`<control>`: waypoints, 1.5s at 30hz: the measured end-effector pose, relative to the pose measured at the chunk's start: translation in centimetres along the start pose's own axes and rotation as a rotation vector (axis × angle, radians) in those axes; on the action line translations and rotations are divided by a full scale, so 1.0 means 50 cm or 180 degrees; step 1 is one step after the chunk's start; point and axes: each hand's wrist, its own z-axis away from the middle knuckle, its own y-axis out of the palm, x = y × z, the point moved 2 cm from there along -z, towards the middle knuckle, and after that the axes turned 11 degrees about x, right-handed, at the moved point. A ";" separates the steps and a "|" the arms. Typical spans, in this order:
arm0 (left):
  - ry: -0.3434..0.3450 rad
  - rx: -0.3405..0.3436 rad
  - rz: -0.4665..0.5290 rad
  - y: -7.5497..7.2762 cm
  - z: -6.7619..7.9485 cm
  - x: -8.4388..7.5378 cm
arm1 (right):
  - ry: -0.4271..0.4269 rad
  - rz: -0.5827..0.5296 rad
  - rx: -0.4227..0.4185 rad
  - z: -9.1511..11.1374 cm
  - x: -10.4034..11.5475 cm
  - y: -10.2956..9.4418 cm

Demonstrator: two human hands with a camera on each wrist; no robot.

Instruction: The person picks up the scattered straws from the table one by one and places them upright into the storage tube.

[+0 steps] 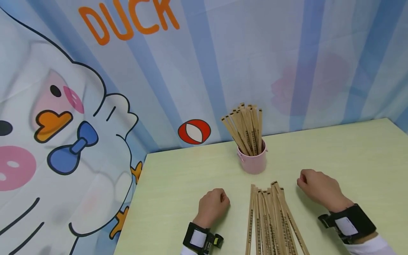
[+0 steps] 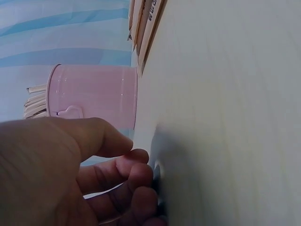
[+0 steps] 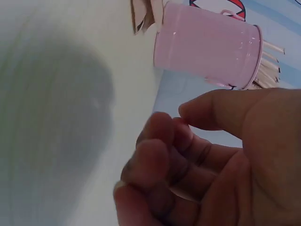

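Note:
My left hand [image 1: 214, 205] rests on the table with its fingers loosely curled and nothing in them; the left wrist view shows the same hand [image 2: 103, 165] with a gap inside the bent fingers. To the right, my right hand [image 1: 321, 187] is also loosely curled and holds nothing, its fingers [image 3: 153, 157] bent towards the palm. Between the hands lies a loose spread of paper-wrapped chopsticks [image 1: 271, 219], brown with dark printing. Behind them stands a pink bucket [image 1: 253, 163] holding several more wrapped chopsticks [image 1: 245, 127] upright and leaning left.
The pale yellow-green table [image 1: 178, 177] meets a blue striped curtain [image 1: 223, 63] along its back edge. A printed duck [image 1: 63, 148] covers the curtain at the left. Each wrist wears a black strap with a small camera.

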 end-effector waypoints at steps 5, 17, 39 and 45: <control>0.0017 -0.0017 -0.0024 0.000 0.002 -0.002 | 0.0091 -0.0025 0.0225 0.004 -0.016 0.014; 0.0036 -0.0030 -0.0141 -0.001 0.008 -0.013 | 0.0174 0.0008 0.0360 -0.004 -0.040 0.039; 0.0543 0.0431 -0.0364 0.042 0.025 -0.096 | 0.0204 -0.0123 0.0410 -0.004 -0.035 0.037; 0.0542 0.0492 -0.0259 0.050 0.028 -0.106 | 0.0194 -0.0124 0.0404 -0.003 -0.036 0.037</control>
